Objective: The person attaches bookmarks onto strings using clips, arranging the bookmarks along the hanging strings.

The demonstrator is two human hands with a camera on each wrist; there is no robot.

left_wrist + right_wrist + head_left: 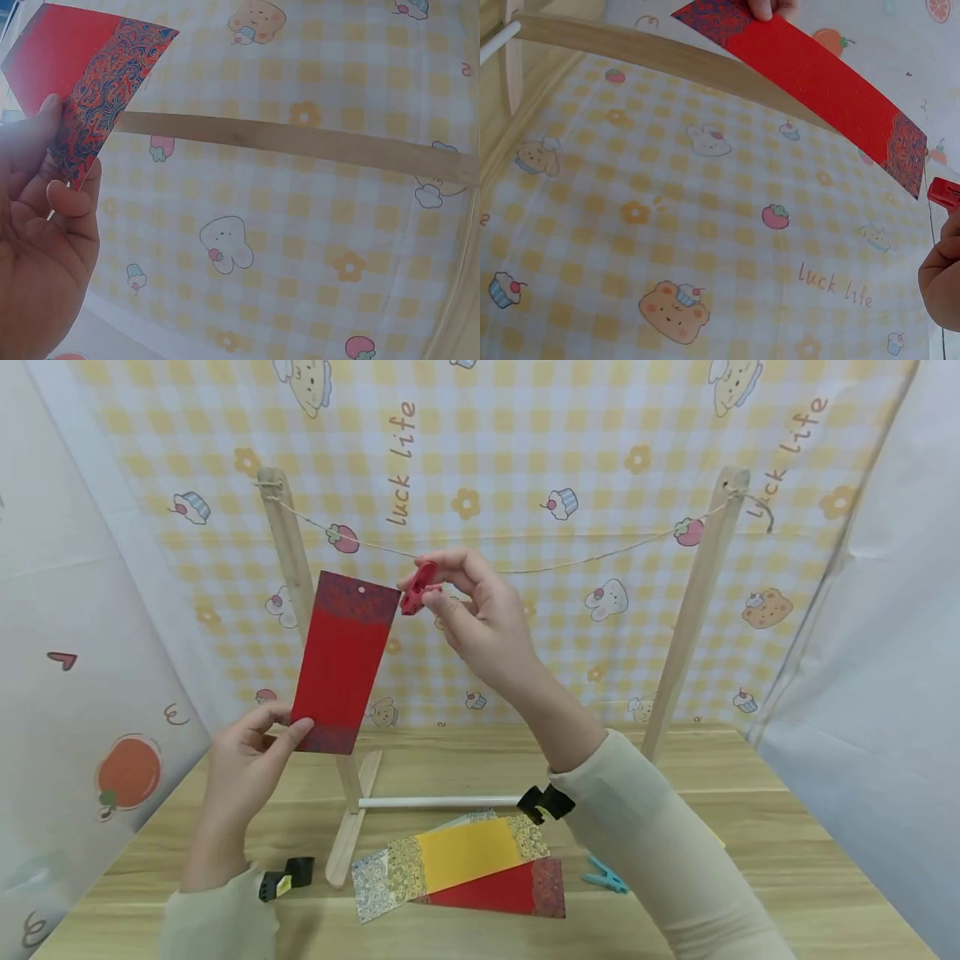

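Red card (345, 668): tilted in mid-air, holed top edge below the string (592, 559)!
Left hand (251, 760): thumb and fingers pinching the card's lower left edge.
Red clip (418, 591): just beside the card's upper right corner!
Right hand (483, 618): fingers bent, the clip pinched against the thumb.
String: sagging between two wooden posts (693, 618), open room right of the hand.
Worktop (810, 885): well below, overlapping cards (468, 856) near a blue clip (607, 878), back edge at the checked cloth (577, 427).

In view you have two hands (243, 768), two red cards (345, 668), one yellow card (468, 855) and at least one pale patterned card (370, 881). You count one red clip (415, 600), one blue clip (607, 878), two wooden posts (692, 618), one string (555, 567), one white rod (442, 802).
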